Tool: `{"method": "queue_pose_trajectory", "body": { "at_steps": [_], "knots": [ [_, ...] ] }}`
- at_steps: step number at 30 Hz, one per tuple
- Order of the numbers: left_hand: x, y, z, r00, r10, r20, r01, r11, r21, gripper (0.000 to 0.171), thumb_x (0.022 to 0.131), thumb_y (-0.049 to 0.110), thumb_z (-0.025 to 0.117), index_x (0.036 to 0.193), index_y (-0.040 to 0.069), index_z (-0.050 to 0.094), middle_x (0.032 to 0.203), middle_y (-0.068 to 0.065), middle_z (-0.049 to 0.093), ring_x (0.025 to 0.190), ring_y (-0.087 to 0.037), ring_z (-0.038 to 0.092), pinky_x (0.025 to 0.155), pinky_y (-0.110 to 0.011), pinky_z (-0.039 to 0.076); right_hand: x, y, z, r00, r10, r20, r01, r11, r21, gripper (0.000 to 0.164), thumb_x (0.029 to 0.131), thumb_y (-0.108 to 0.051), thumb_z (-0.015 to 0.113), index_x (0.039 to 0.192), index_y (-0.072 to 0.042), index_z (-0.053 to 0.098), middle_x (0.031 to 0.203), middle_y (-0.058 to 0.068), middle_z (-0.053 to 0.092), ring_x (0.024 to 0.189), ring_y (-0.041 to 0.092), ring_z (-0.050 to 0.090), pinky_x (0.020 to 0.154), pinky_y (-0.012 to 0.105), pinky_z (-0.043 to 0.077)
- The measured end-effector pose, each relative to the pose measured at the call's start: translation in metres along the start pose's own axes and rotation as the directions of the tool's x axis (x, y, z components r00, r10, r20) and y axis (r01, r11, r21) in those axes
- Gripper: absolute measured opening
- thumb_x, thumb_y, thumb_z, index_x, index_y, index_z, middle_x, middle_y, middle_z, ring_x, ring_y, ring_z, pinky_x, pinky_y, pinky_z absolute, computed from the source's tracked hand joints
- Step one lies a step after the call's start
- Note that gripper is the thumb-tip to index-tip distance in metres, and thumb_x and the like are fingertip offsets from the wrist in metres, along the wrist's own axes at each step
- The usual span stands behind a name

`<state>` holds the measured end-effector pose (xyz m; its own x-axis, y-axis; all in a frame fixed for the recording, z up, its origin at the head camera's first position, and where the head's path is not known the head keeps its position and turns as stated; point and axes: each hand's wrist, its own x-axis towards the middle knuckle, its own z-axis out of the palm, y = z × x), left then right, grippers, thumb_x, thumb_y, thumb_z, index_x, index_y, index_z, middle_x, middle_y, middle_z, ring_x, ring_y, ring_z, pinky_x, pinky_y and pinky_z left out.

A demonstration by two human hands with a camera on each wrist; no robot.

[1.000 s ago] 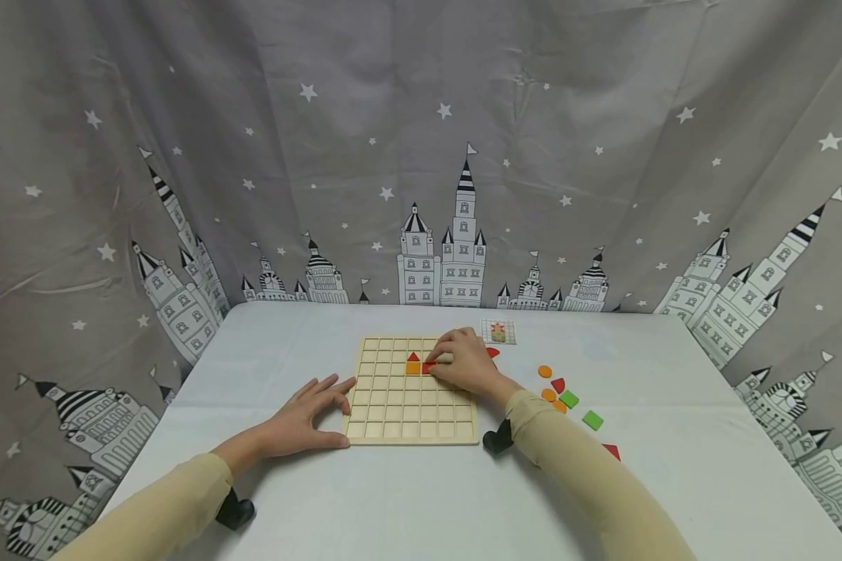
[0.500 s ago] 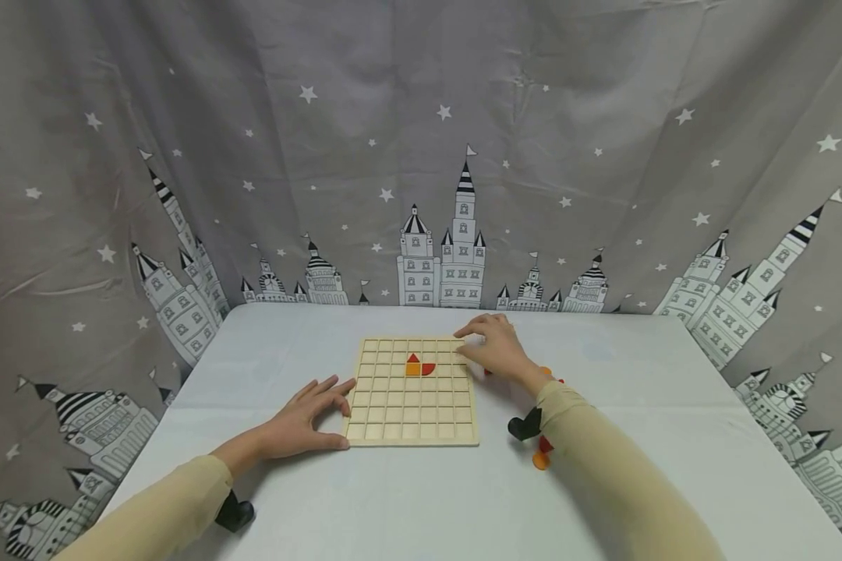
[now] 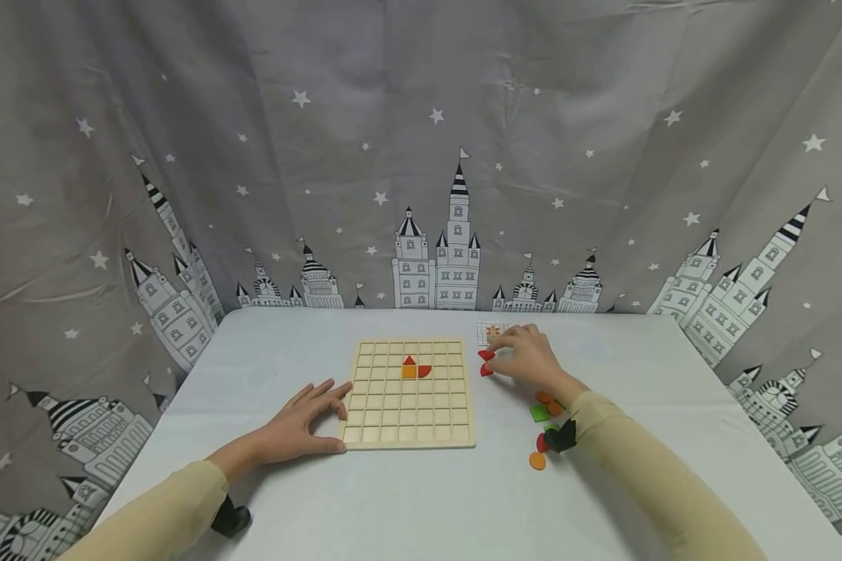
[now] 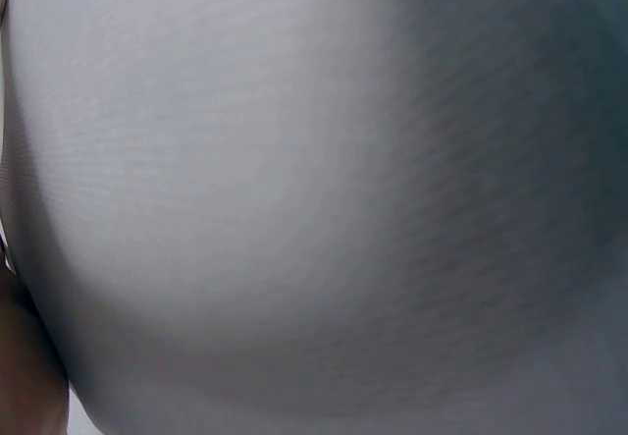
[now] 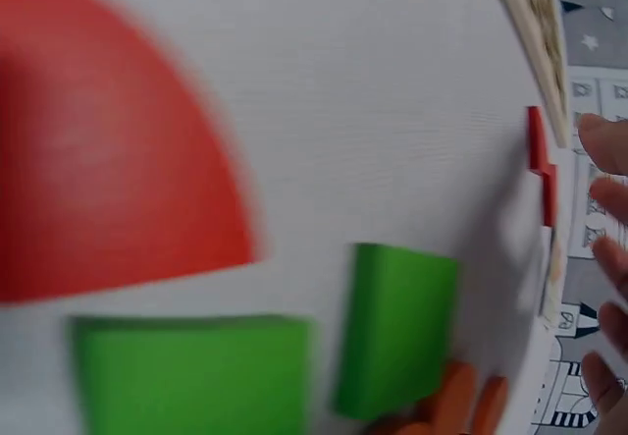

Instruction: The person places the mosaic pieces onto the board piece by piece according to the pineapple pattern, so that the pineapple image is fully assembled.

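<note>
A pale wooden grid board [image 3: 400, 425] lies on the white table. On it are a red triangle [image 3: 410, 361], an orange square [image 3: 409, 372] below that, and a red quarter-circle piece [image 3: 424, 372] beside the square. My left hand [image 3: 302, 425] rests at the board's left edge, thumb by the near corner and fingers spread. To the right of the board, my right hand [image 3: 529, 358] has its thumb and fingertips right at two red pieces [image 3: 486, 354]. In the right wrist view its fingers stand apart from each other. The left wrist view shows mostly blurred grey cloth.
Orange discs [image 3: 537, 461], green squares [image 3: 539, 414] and a red quarter-circle piece [image 3: 542, 442] lie near the right wrist. A small pattern card [image 3: 489, 333] lies behind the right hand, partly covered by it. A grey castle-print curtain [image 3: 288, 195] hangs behind the table.
My right hand has let go of the red quarter-circle piece on the board and moved right to the loose red pieces. My left hand has stayed at the board's edge.
</note>
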<state>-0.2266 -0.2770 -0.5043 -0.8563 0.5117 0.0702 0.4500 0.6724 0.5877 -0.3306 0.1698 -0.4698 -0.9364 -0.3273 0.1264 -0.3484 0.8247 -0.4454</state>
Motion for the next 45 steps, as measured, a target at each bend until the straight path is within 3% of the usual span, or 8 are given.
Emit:
{"method": "queue_pose_trajectory", "body": {
  "at_steps": [5, 13, 20, 27, 35, 45],
  "knots": [
    [-0.002, 0.000, -0.001, 1.000, 0.009, -0.004, -0.009, 1.000, -0.008, 0.041, 0.082, 0.054, 0.081, 0.107, 0.033, 0.057, 0.164, -0.007, 0.036, 0.153, -0.043, 0.018, 0.122, -0.064, 0.001, -0.007, 0.000, 0.008, 0.999, 0.039, -0.013, -0.040, 0.996, -0.075, 0.043, 0.081, -0.056, 0.081, 0.102, -0.018, 0.079, 0.122, 0.012, 0.066, 0.116, 0.036, 0.048, 0.100, 0.056, 0.040],
    [-0.001, -0.001, 0.000, 1.000, 0.003, 0.002, -0.003, 1.000, 0.002, 0.043, 0.081, 0.058, 0.081, 0.108, 0.034, 0.057, 0.164, -0.004, 0.035, 0.154, -0.041, 0.018, 0.122, -0.062, 0.001, -0.007, -0.004, 0.021, 0.994, 0.106, -0.028, -0.108, 0.988, -0.108, 0.050, 0.079, -0.060, 0.079, 0.101, -0.016, 0.076, 0.117, 0.009, 0.065, 0.110, 0.032, 0.049, 0.095, 0.053, 0.044],
    [0.000, 0.003, -0.001, 1.000, 0.015, 0.000, -0.015, 1.000, -0.003, 0.042, 0.081, 0.054, 0.082, 0.108, 0.032, 0.058, 0.164, -0.007, 0.036, 0.153, -0.043, 0.019, 0.122, -0.064, 0.002, -0.007, -0.007, 0.025, 0.992, 0.122, -0.035, -0.125, 0.985, -0.115, 0.044, 0.080, -0.056, 0.079, 0.097, -0.015, 0.073, 0.106, 0.006, 0.062, 0.105, 0.031, 0.049, 0.091, 0.052, 0.045],
    [0.000, 0.004, -0.002, 1.000, 0.003, 0.004, -0.003, 1.000, 0.003, 0.041, 0.082, 0.055, 0.081, 0.107, 0.033, 0.057, 0.164, -0.008, 0.035, 0.153, -0.043, 0.018, 0.122, -0.064, 0.001, -0.010, -0.008, 0.022, 0.992, 0.114, -0.046, -0.118, 0.988, -0.101, 0.031, 0.083, -0.042, 0.079, 0.095, -0.014, 0.074, 0.114, 0.012, 0.063, 0.111, 0.034, 0.050, 0.094, 0.053, 0.045],
    [-0.001, 0.003, -0.001, 1.000, -0.004, 0.004, 0.004, 1.000, 0.001, 0.041, 0.081, 0.055, 0.082, 0.106, 0.032, 0.057, 0.163, -0.007, 0.036, 0.153, -0.044, 0.018, 0.122, -0.064, 0.002, -0.013, -0.001, 0.021, 0.997, 0.075, -0.032, -0.077, 0.995, -0.070, 0.022, 0.084, -0.037, 0.077, 0.096, -0.019, 0.077, 0.122, 0.012, 0.064, 0.114, 0.035, 0.048, 0.097, 0.054, 0.043],
    [0.000, 0.004, -0.002, 1.000, -0.012, 0.004, 0.012, 1.000, -0.016, 0.041, 0.081, 0.054, 0.082, 0.106, 0.033, 0.057, 0.163, -0.008, 0.036, 0.153, -0.044, 0.018, 0.122, -0.064, 0.001, -0.016, 0.009, 0.019, 0.996, 0.077, 0.049, -0.078, 0.997, 0.018, 0.027, 0.085, -0.035, 0.080, 0.108, -0.022, 0.078, 0.130, 0.011, 0.063, 0.120, 0.036, 0.046, 0.107, 0.057, 0.036]
  ]
}}
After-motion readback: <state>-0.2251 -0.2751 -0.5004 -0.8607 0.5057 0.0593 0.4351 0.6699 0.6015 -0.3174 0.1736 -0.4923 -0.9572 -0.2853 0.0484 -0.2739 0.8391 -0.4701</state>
